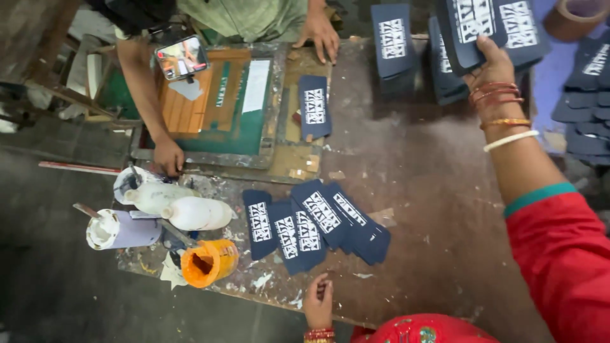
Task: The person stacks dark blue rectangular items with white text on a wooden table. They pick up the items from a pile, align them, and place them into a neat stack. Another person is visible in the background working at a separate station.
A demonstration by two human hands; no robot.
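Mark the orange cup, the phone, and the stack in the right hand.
orange cup (210,262), head view, on its side wall.
phone (182,58), head view, middle of its screen.
stack of dark printed pieces (492,22), head view, top piece, held by right hand (490,68).

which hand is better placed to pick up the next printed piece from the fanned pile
Left. The left hand rests empty beside the fanned pile; the right hand is far off, gripping a stack of pieces.

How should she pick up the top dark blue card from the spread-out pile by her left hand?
Pinch the right-hand tip of the fanned cards, coming in from the bare table. There the edges stick out free; the other cards overlap each other, and the left hand rests apart from them below.
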